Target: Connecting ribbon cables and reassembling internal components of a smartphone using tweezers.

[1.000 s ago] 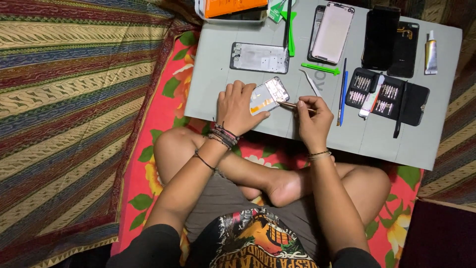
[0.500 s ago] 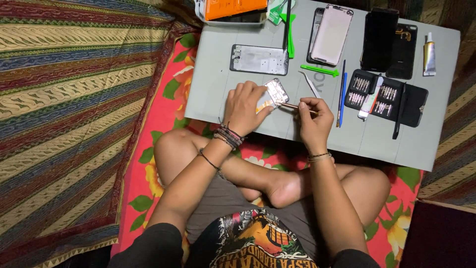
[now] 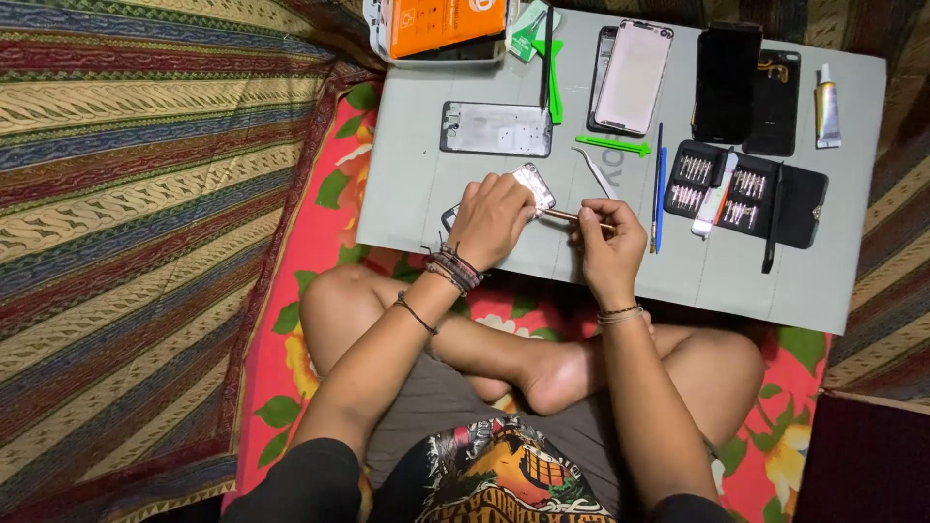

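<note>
My left hand (image 3: 492, 221) grips an opened phone body (image 3: 535, 187) and presses it down on the grey work mat (image 3: 417, 194). Only the phone's upper corner shows past my fingers. My right hand (image 3: 610, 237) pinches a thin screwdriver (image 3: 572, 216) whose tip meets the phone's edge. Both hands sit at the mat's near edge, above my crossed legs.
On the mat lie a silver phone frame (image 3: 496, 129), a pale screen panel (image 3: 632, 76), a dark phone (image 3: 728, 73) and back cover, green pry tools (image 3: 612, 146), tweezers (image 3: 593, 169), a blue pen-like tool (image 3: 660, 194), an open black bit case (image 3: 746, 191), a glue tube (image 3: 825, 93), an orange box (image 3: 441, 24). Striped fabric lies left.
My left hand has tilted the phone from raised and angled down toward the mat, covering more of it. The right hand stayed with the screwdriver at the phone's edge.
</note>
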